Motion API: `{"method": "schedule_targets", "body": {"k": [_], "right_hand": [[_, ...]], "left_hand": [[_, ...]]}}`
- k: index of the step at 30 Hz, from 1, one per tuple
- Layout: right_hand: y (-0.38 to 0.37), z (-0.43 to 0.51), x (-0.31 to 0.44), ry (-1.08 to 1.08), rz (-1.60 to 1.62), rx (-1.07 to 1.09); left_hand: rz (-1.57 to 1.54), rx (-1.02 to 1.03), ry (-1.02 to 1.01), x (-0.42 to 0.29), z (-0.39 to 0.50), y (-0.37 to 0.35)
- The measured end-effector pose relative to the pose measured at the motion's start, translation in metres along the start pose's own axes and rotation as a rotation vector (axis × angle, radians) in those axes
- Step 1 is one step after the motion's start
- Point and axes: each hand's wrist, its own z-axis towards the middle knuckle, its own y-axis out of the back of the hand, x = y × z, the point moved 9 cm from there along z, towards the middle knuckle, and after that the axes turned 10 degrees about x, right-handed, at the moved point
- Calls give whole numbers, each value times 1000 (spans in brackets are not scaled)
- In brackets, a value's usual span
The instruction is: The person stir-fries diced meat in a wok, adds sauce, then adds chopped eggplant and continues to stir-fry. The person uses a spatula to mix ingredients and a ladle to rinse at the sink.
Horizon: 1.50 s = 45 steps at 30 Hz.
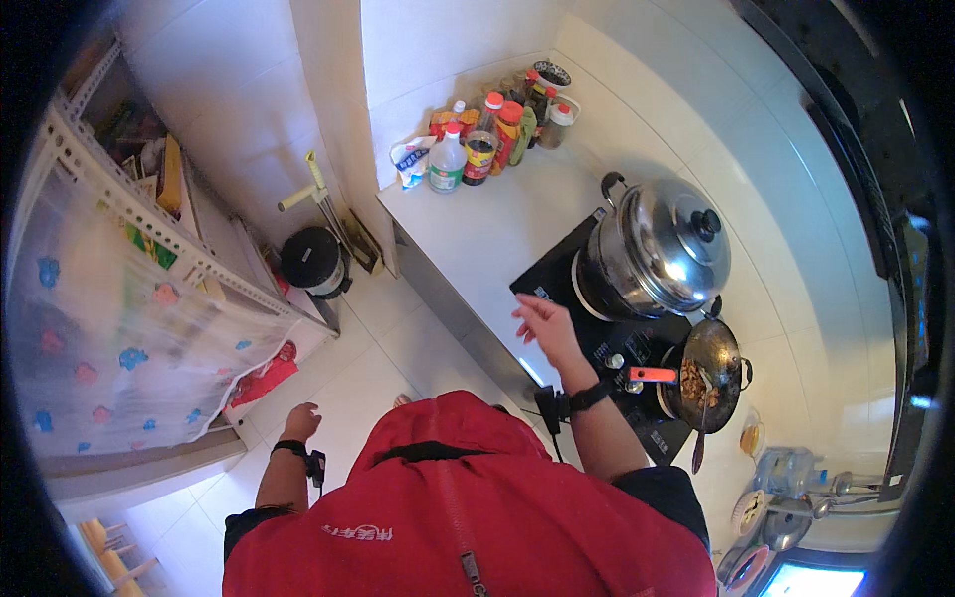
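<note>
My right hand hovers above the front edge of a black two-burner gas cooktop, empty, its fingers loosely bent and apart. Closest to it on the burners is a large steel pot under a domed lid with a black knob. On the burner beside it sits a dark wok with an orange-red handle. Browned food pieces lie in the wok, and a ladle rests there, its handle over the rim. My left hand hangs over the tiled floor, holding nothing visible, fingers slightly apart.
Seasoning bottles crowd the white counter's back corner. A black-lidded bin stands on the floor. At left is a shelf rack with a printed curtain. A plastic water jug and utensils are near the sink at lower right.
</note>
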Motion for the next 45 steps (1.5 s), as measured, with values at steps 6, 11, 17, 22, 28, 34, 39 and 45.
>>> {"method": "schedule_targets", "body": {"k": [6,11,17,22,28,34,39,45], "right_hand": [[38,110,74,158,10,-226],[86,227,148,261,-96,-243],[150,377,227,306,-421,-299],[162,475,264,502,-999,-296],[174,545,243,404,-1233,-112],[154,569,243,291,-1287,-50],[162,549,267,368,-1268,-76],[164,461,376,429,-1119,-114]], "left_hand": [[-123,47,88,10,52,48],[-180,81,25,-10,79,49],[-221,-33,34,3,79,82],[-227,83,173,3,82,88],[-260,135,157,-15,98,131],[-255,52,126,-38,104,163],[-151,56,105,-79,114,210],[-328,197,-179,-205,141,302]]}}
